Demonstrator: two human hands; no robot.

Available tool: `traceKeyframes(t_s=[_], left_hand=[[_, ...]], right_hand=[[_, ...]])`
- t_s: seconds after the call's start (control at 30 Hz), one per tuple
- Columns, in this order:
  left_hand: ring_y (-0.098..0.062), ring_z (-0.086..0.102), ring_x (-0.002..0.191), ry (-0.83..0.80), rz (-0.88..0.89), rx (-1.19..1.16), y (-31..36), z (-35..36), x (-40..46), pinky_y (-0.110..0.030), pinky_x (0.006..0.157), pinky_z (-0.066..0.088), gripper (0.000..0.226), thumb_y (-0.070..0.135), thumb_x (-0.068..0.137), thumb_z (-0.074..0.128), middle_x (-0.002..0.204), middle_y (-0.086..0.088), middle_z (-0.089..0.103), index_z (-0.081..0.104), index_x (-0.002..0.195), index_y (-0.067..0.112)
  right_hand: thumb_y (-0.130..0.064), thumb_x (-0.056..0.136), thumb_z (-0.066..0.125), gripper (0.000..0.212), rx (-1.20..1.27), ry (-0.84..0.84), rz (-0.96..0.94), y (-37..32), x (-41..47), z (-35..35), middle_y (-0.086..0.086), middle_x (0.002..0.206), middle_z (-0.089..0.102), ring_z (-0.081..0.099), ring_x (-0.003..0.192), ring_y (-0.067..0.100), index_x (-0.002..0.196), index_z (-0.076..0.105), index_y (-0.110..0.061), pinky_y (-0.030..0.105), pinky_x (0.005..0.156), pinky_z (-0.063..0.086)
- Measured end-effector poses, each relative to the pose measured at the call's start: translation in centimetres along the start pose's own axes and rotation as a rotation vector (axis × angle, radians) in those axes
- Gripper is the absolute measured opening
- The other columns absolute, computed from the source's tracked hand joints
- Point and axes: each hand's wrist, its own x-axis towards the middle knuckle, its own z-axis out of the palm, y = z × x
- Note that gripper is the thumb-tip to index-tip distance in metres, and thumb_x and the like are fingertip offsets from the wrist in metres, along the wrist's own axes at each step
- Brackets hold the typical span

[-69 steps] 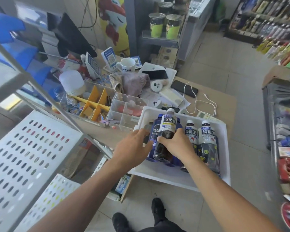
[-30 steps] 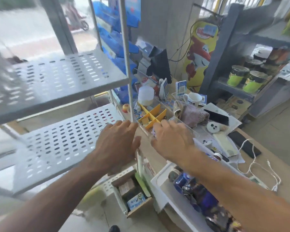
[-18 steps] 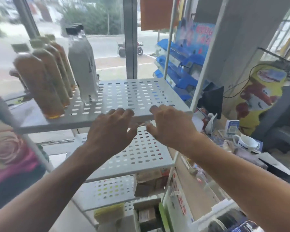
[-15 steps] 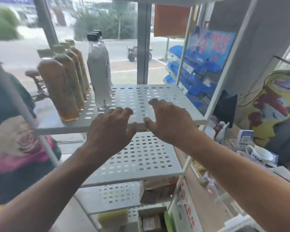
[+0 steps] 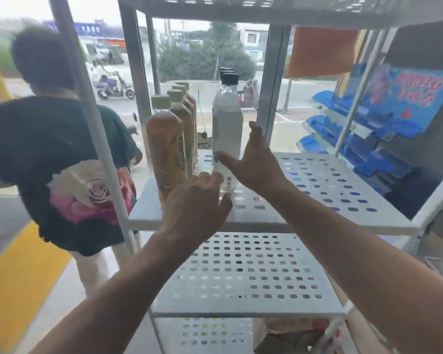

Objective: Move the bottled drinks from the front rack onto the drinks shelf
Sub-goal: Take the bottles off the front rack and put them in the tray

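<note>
**Both hands now reach onto the drinks shelf beside the standing bottles**

Half a second ago both hands hovered at the front edge of the white perforated metal shelf [image 5: 325, 180]; now they are over it. The right hand [image 5: 253, 164] is spread open, thumb and fingers either side of the pale grey black-capped plastic bottle [image 5: 226, 129], not clearly gripping it. The left hand [image 5: 197, 203] has loosely bent fingers at that bottle's base; its grip cannot be told. A row of amber green-capped bottles [image 5: 168, 154] stands just left. A person in a dark rose-print shirt [image 5: 62, 159] has come into view outside. The bottle's label print is too blurred to read, as is red lettering on the blue poster [image 5: 404, 90]. The front rack is out of sight.
</note>
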Motion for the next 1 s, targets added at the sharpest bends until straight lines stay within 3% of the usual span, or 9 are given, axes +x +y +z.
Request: traceKeyframes(t_s=[0.1,0.27,0.4,0.5,0.67,0.8,0.9,1.0], left_hand=[[-0.025,0.064,0.089,0.023,0.019,-0.012,-0.3,0.4,0.3,-0.036,0.068,0.049,0.035,0.042,0.094,0.047,0.103,-0.003,0.066,0.057,0.118,0.017],[-0.025,0.063,0.09,0.022,0.005,-0.072,-0.9,0.2,0.5,-0.035,0.066,0.047,0.036,0.042,0.096,0.047,0.108,-0.001,0.064,0.056,0.122,0.019],[-0.022,0.062,0.096,0.025,-0.018,-0.153,-1.4,-0.1,0.8,-0.038,0.072,0.053,0.036,0.041,0.097,0.047,0.115,0.001,0.063,0.053,0.126,0.021],[-0.018,0.064,0.09,0.068,-0.058,-0.268,-1.5,-0.5,1.1,-0.034,0.071,0.051,0.028,0.037,0.095,0.051,0.108,0.003,0.065,0.057,0.118,0.022],[-0.008,0.064,0.082,0.122,-0.105,-0.46,-0.2,-1.1,2.2,-0.033,0.076,0.053,0.023,0.034,0.094,0.053,0.097,0.009,0.066,0.062,0.111,0.022],[0.01,0.06,0.086,-0.002,-0.102,-0.749,3.2,-1.1,3.0,-0.01,0.064,0.046,0.018,0.039,0.096,0.054,0.094,0.021,0.064,0.06,0.109,0.029],[0.002,0.067,0.083,-0.073,-0.078,-0.934,6.0,-0.5,3.1,-0.015,0.064,0.048,0.008,0.031,0.097,0.056,0.092,0.018,0.07,0.064,0.099,0.032],[-0.006,0.071,0.076,-0.138,-0.095,-1.056,9.3,-0.2,2.3,-0.023,0.062,0.053,0.01,0.019,0.094,0.058,0.088,0.005,0.075,0.066,0.094,0.024]], right_hand=[[-0.048,0.08,0.074,0.093,0.063,0.036,0.049,-0.1,1.2,1.4,0.014,0.135,0.046,0.051,0.119,0.031,0.146,0.019,-0.013,0.045,0.096,0.046],[-0.04,0.08,0.076,0.069,0.081,0.004,0.072,-0.2,2.4,2.0,0.007,0.119,0.057,0.057,0.104,0.027,0.129,0.037,-0.011,0.037,0.081,0.05],[-0.035,0.074,0.079,0.069,0.181,0.006,0.093,-0.2,1.7,1.2,0.001,0.109,0.06,0.061,0.098,0.022,0.125,0.038,-0.015,0.038,0.079,0.055],[-0.03,0.073,0.081,0.071,0.29,-0.021,0.109,0.4,0.0,-0.6,-0.002,0.11,0.061,0.062,0.098,0.017,0.125,0.033,-0.021,0.025,0.073,0.054],[-0.023,0.077,0.08,0.066,0.4,-0.115,0.118,1.3,-3.9,-5.5,-0.01,0.102,0.069,0.069,0.088,0.002,0.125,0.035,-0.027,0.024,0.077,0.056],[-0.031,0.075,0.078,0.065,0.402,-0.184,0.112,2.2,-7.5,-9.5,-0.014,0.102,0.073,0.068,0.094,-0.002,0.13,0.043,-0.028,0.016,0.071,0.053],[-0.04,0.072,0.074,0.067,0.358,-0.162,0.144,3.5,-10.5,-12.0,-0.014,0.103,0.074,0.069,0.095,0.0,0.132,0.047,-0.03,0.019,0.075,0.055],[-0.048,0.071,0.083,0.07,0.269,-0.055,0.197,4.6,-13.9,-14.2,-0.015,0.101,0.07,0.064,0.093,-0.007,0.127,0.042,-0.048,0.022,0.076,0.054]])
